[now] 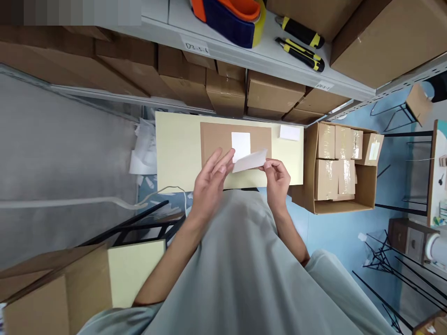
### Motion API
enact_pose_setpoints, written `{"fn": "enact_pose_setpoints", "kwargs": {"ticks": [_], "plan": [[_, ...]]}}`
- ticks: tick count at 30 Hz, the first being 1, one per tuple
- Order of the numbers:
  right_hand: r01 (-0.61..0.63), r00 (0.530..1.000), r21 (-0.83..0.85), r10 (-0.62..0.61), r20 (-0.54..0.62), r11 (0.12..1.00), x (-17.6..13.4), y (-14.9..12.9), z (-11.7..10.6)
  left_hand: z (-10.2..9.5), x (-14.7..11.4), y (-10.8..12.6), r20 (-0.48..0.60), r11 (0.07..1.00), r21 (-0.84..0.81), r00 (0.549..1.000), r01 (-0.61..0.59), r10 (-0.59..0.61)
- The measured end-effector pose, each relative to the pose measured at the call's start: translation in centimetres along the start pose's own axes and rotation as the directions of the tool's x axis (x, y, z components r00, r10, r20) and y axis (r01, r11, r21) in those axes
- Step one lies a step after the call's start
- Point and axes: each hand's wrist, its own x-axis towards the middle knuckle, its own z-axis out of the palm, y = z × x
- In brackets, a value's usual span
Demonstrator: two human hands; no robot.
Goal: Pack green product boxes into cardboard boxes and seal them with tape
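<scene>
My right hand (pixel 277 180) pinches the right end of a small white sheet of paper (pixel 250 161), which is held up at a tilt. My left hand (pixel 211 179) is beside the sheet's left end with its fingers stretched out; whether they touch the sheet I cannot tell. Below the sheet lies a flat brown piece of cardboard (pixel 216 137), with a white rectangle of paper (pixel 240 142) on it. The cardboard rests on a pale yellow tabletop (pixel 178 149). A small white stack, perhaps paper (pixel 289 133), lies at the tabletop's far right.
Right of the table stands an open carton (pixel 310 177) holding several taped boxes. A shelf (pixel 230 52) overhead carries a tape dispenser (pixel 232 21), two utility knives (pixel 302 44) and cardboard boxes. A white cable (pixel 104 201) runs along the left.
</scene>
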Motion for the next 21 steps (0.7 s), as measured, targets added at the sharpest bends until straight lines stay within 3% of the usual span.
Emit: {"fn": "enact_pose_setpoints", "kwargs": {"ticks": [7,10,15,21], "plan": [[-0.035,0.999,0.075,0.032,0.038,0.997,-0.1,-1.1,-2.8,0.9,-0.8,1.2,-0.053,0.998,0.010,0.996,0.067,-0.067],[-0.031,0.998,0.085,0.026,0.064,0.996,-0.4,-1.6,-3.6,1.9,-1.3,1.4,-0.100,0.997,0.061,0.994,0.044,-0.038],[-0.059,0.994,0.119,0.047,0.102,0.991,-0.9,-2.2,-4.2,3.3,-2.3,0.9,-0.149,0.958,0.274,0.980,-0.088,0.133],[-0.126,0.982,0.242,0.088,0.166,0.962,-1.2,-2.8,-4.7,2.6,-2.4,-1.0,0.084,0.682,0.615,0.893,-0.396,0.443]]}}
